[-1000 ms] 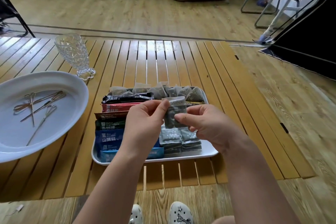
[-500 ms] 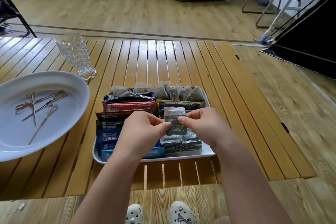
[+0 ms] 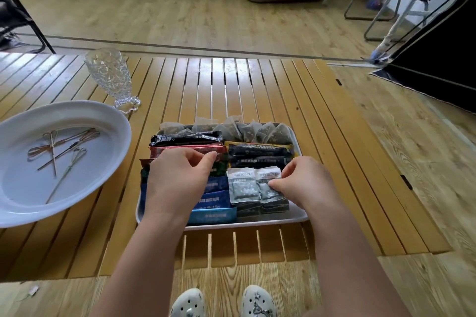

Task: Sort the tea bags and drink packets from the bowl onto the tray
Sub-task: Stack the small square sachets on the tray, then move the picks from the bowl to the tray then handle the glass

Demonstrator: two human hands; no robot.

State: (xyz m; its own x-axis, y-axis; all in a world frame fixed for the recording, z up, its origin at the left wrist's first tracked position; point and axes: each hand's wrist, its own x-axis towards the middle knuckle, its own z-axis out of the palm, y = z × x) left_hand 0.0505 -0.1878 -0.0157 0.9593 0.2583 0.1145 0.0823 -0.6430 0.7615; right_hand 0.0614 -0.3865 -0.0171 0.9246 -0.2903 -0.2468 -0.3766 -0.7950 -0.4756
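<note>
Tea packet [image 3: 269, 183], grey with a white top, sits under my right hand [image 3: 304, 183]; the fingers [image 3: 277, 184] of that hand curl down onto it and pinch its right edge as it lies on a stack at the near right of the tray [image 3: 300, 217]. Just left of those fingers lies a matching grey packet [image 3: 243, 185] on its own stack, touching the first. My left hand [image 3: 177, 180] rests over the left column of long drink packets, its fingers [image 3: 208, 162] loosely bent with the tips on the red packet [image 3: 185, 149]; I cannot tell whether they grip anything. Beyond the left fingers lies a black packet [image 3: 186, 138], and nearer than them blue packets [image 3: 213, 215]. Beyond the right fingers lie dark stick packets [image 3: 260, 150], then a row of pyramid tea bags [image 3: 253, 131] along the far edge. Further left on the tabletop [image 3: 231, 85] stands a white bowl [image 3: 23, 203] holding thin picks [image 3: 55, 153], with a cut glass [image 3: 109, 76] behind it.
</note>
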